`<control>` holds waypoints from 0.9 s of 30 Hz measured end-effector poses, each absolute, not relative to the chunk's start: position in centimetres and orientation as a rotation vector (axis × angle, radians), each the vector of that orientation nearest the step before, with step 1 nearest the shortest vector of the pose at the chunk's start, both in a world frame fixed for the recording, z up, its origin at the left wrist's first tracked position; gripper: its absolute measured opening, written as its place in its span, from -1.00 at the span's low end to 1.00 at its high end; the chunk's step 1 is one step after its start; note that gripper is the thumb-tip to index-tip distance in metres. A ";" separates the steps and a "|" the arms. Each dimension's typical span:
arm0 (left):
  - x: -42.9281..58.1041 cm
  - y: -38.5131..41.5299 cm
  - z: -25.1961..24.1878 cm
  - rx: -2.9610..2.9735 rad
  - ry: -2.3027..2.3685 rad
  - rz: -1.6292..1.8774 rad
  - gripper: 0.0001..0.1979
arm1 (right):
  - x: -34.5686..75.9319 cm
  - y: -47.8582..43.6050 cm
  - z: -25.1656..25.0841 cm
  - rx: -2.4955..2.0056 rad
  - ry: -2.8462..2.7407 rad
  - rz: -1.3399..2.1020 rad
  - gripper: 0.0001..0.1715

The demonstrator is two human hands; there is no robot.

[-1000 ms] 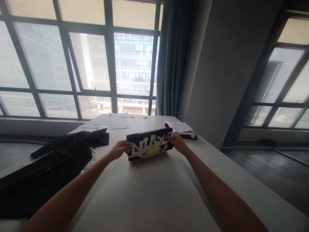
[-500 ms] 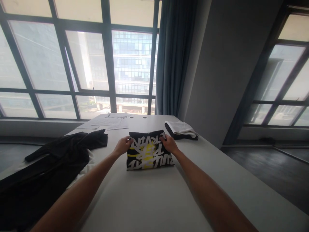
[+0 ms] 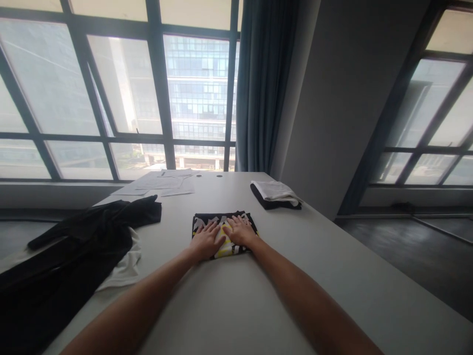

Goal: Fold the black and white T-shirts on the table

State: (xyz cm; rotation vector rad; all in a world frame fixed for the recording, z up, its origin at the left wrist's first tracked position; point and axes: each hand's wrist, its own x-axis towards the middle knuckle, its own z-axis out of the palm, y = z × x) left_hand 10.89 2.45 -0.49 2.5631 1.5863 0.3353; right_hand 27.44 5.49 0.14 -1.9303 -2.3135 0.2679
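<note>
Folded graphic tee [image 3: 221, 217] lies on table [image 3: 229, 301], L hand [image 3: 207, 240] & R hand [image 3: 240, 230] side by side on top, palms down, fingers spread, gripping nothing, prob. to press folds flat.

Dark clothing [image 3: 74, 241] sprawls on the table [image 3: 340, 281] at left, a white cloth [image 3: 123, 268] under its edge. Loose papers [image 3: 162, 182] lie at the far end; a folded white-on-black stack [image 3: 275, 193] sits at right.

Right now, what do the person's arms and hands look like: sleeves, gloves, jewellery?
The left forearm and right forearm are bare, with no sleeve in view. The left hand and right hand wear no gloves; no watch, bracelet or ring shows.
</note>
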 end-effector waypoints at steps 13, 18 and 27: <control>8.7 2.6 -0.3 2.359 1.967 0.318 -0.27 | 30.8 5.7 -0.4 -1.993 -1.951 0.018 -0.26; 10.4 1.3 -0.3 2.589 1.692 0.340 -0.31 | 29.1 5.3 -0.3 -1.728 -2.152 -0.063 -0.33; 7.5 4.7 -0.4 2.304 1.868 0.170 -0.20 | 29.5 5.9 -1.1 -1.862 -2.218 0.250 -0.26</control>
